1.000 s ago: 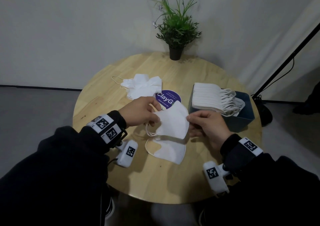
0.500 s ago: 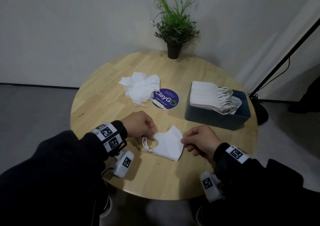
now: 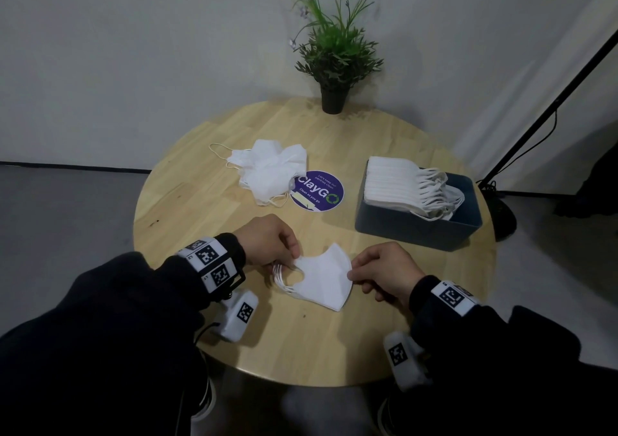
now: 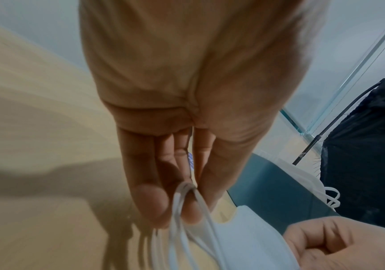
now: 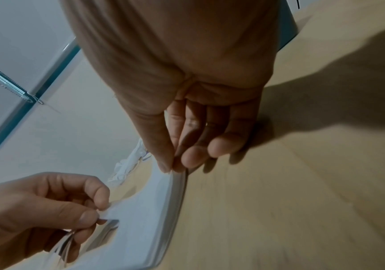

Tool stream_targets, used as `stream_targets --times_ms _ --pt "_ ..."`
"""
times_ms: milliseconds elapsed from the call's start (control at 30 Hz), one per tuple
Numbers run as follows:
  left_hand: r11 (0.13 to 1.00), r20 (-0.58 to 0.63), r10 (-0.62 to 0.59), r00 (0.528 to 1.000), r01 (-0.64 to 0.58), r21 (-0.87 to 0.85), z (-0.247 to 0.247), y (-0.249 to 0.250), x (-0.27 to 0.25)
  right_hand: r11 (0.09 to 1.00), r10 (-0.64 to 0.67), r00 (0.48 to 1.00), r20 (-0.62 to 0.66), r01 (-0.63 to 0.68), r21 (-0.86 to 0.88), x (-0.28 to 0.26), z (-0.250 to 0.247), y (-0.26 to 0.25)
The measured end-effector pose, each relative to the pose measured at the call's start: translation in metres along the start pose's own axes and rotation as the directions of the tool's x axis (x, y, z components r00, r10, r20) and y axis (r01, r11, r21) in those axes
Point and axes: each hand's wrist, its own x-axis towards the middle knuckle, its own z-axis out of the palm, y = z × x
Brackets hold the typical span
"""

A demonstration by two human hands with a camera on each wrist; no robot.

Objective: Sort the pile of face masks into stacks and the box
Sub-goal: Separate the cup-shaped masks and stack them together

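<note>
A small stack of folded white masks point(image 3: 322, 276) lies on the round wooden table point(image 3: 200, 201) near its front edge, between my hands. My left hand point(image 3: 287, 261) pinches the ear loops point(image 4: 182, 204) and the top mask's left corner. My right hand point(image 3: 354, 273) pinches the stack's right edge point(image 5: 175, 182) between thumb and fingertips. A loose pile of white masks point(image 3: 267, 171) sits farther back at centre left. A dark blue box point(image 3: 418, 228) at the right holds a row of white masks point(image 3: 398, 185) standing on edge.
A round purple ClayGo sticker point(image 3: 317, 191) lies between the pile and the box. A potted plant point(image 3: 334, 67) stands at the table's far edge. A black stand pole point(image 3: 551, 108) slants at the right, with its base beside the table.
One second ago both hands held a single mask in the air above the stack. They have lowered it onto the stack, and my fingers now stay on its edges.
</note>
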Motion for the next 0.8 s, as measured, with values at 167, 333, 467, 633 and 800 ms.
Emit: stream_targets --times_ms 167,333,467,633,800 --pt "1.000 0.015 -0.012 1.000 0.012 0.003 0.0012 -0.0005 0.0007 1.000 0.004 1.000 0.002 -0.004 0.005 0.0005 -0.0002 0.0001" --pt "1.000 0.025 -0.003 1.000 0.004 -0.006 -0.0001 -0.0002 0.0010 0.999 0.013 1.000 -0.002 -0.013 0.049 0.0019 -0.0015 -0.0002" --pt "0.997 0.032 -0.014 0.999 0.017 -0.071 -0.0048 -0.0001 0.0007 0.994 0.018 1.000 -0.002 -0.018 0.107 0.0034 -0.0057 -0.0025" --pt "0.997 0.052 -0.025 0.998 0.029 -0.076 -0.0043 0.0000 -0.0001 0.996 0.014 1.000 -0.006 -0.013 0.089 0.0034 -0.0062 -0.0031" --pt "0.997 0.053 -0.026 0.998 0.029 -0.069 -0.0037 0.0009 0.0008 0.998 0.020 1.000 -0.005 -0.019 0.064 0.0050 -0.0044 -0.0004"
